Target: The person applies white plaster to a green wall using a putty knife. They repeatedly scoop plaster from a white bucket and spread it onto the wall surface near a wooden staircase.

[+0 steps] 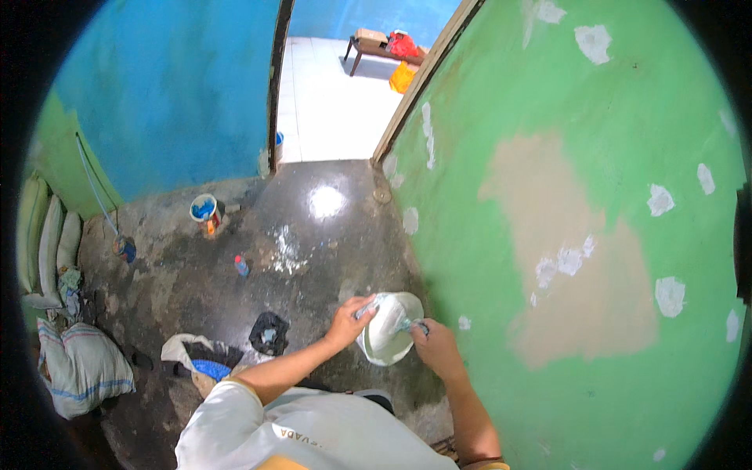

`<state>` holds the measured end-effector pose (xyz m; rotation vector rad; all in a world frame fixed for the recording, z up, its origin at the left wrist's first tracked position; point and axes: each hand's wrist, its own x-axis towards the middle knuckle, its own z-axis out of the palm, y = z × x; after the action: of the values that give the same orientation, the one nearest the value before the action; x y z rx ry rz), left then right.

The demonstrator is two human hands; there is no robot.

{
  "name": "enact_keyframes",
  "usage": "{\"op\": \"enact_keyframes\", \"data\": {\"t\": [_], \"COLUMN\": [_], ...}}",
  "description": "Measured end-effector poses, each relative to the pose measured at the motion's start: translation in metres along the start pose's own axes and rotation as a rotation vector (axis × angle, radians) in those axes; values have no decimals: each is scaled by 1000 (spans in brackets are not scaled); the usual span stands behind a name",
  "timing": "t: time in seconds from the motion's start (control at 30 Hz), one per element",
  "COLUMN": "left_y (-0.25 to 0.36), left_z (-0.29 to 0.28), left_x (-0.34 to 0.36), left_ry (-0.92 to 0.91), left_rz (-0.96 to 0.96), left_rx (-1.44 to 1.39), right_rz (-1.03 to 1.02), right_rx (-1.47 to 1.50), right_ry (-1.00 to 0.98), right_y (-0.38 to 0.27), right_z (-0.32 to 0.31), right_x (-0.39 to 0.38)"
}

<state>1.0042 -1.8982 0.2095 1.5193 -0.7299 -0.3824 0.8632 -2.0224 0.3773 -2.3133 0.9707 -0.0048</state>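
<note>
A white bucket (369, 354) with white paste smeared inside is in front of me, between my two hands. My left hand (350, 323) is at its left rim, fingers closed round a pale, paste-smeared piece whose kind I cannot make out. On the right side my right hand (440, 348) grips the dark handle of a putty knife (409, 324); its blade points left into the bucket, partly coated with the paste. A thick white mass covers much of the bucket's inside and hides where the blade ends.
Close on my right rises a green wall (583, 392) with white patches. A black plastic bag (269, 333) and an opened sack (182, 350) lie left of me. Farther off are a small bottle (241, 265), a paint pail (205, 210), stacked sacks (48, 243) and a doorway.
</note>
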Motion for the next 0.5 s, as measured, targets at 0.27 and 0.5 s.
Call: {"op": "enact_keyframes", "data": {"t": [0.27, 0.5], "left_y": [-27, -17], "left_z": [11, 35], "left_x": [71, 128], "left_ry": [145, 206], "left_rz": [-9, -27], "left_rx": [47, 76], "right_rz": [-254, -323], "right_rx": [122, 18], "right_ry": [-166, -93], "right_y": [5, 13], "right_z": [-18, -57], "right_x": [93, 169]}}
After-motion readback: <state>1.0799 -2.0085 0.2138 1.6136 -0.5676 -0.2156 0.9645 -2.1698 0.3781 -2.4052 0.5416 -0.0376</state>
